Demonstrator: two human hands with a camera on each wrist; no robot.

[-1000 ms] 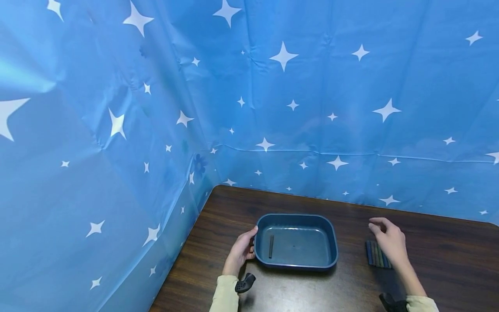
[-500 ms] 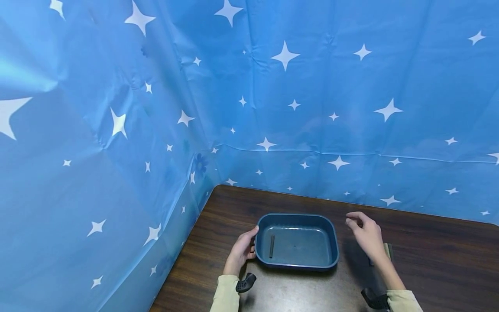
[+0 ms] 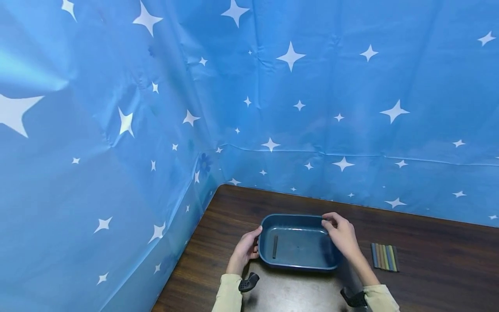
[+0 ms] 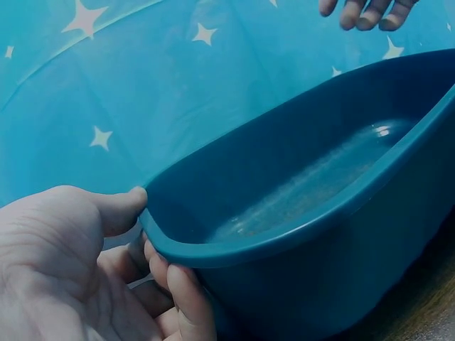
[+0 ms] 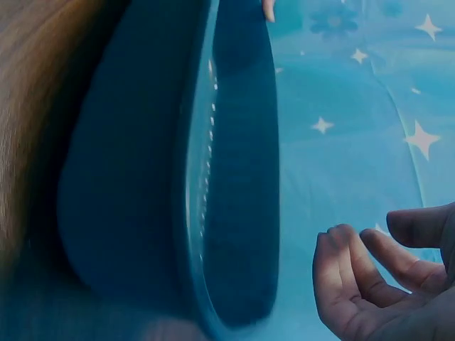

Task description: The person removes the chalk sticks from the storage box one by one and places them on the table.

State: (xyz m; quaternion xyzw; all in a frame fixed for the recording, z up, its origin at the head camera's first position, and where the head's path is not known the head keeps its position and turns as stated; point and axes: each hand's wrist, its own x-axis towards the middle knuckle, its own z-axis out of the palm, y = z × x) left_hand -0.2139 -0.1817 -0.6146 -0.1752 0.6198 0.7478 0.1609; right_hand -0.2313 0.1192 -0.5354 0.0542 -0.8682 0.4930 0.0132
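A dark blue rectangular plastic tub stands on the table. My left hand grips its left rim, thumb on the edge and fingers against the outer wall, as the left wrist view shows. Inside, toward the left end, lies one thin dark stick. My right hand is over the tub's right end. In the right wrist view, that right hand has loosely bent fingers with the thumb apart; I see nothing between them, and it stays clear of the rim.
Several thin coloured sticks lie side by side on the dark wooden table, right of the tub. A blue sheet with white stars hangs behind and along the left. A black wrist device sits at each sleeve.
My right hand has moved left from above the row of sticks to the tub's right end, uncovering the row. My left hand keeps its hold on the tub.
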